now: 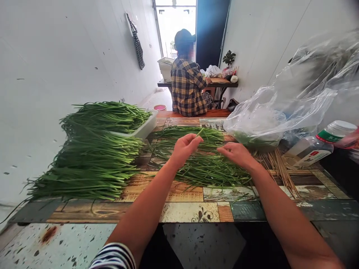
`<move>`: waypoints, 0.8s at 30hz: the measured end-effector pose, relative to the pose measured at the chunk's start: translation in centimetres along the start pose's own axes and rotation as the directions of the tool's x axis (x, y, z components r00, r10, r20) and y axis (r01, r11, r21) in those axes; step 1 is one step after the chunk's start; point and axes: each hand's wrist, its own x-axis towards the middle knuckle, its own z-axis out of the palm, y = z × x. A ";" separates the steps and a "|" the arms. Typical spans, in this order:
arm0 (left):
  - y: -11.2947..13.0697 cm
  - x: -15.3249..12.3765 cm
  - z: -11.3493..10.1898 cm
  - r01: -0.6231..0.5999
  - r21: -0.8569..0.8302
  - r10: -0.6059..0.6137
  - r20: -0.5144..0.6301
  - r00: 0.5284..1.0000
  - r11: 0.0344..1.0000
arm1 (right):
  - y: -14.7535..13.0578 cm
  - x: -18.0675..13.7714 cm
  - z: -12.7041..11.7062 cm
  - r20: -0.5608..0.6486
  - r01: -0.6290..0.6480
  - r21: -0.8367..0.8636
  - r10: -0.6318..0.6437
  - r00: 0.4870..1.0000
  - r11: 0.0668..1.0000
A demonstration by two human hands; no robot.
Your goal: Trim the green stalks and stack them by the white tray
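My left hand (185, 146) hovers over a loose heap of green chive stalks (204, 164) in the middle of the patterned table (185, 211). Its fingers pinch the end of one chive stalk (199, 132). My right hand (237, 154) rests palm down on the same heap, fingers curled onto the stalks. A large tidy pile of chives (92, 164) lies to the left. Behind it, more chives (109, 116) fill a white tray (146, 129).
Bamboo skewers (276, 166) lie right of the heap. A clear plastic bag (294, 101) with greens and a plastic bottle (314, 147) sit at the right. A person in a plaid shirt (186, 87) sits beyond at another table, back turned. White walls close both sides.
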 end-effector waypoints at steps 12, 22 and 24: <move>-2.7 -0.3 1.7 -0.343 0.555 0.290 0.183 0.939 0.758 | -2.8 -1.0 0.0 -0.042 0.103 0.192 -0.096 0.994 0.976; -1.8 -0.4 1.5 -0.152 0.638 0.121 0.093 0.988 0.755 | 0.2 -0.4 0.4 -0.060 0.080 -0.130 -0.088 0.994 0.988; -2.0 -0.3 1.4 -0.094 0.661 0.072 0.060 0.996 0.745 | 0.4 -0.3 -0.2 -0.059 0.026 -0.207 -0.039 0.997 0.978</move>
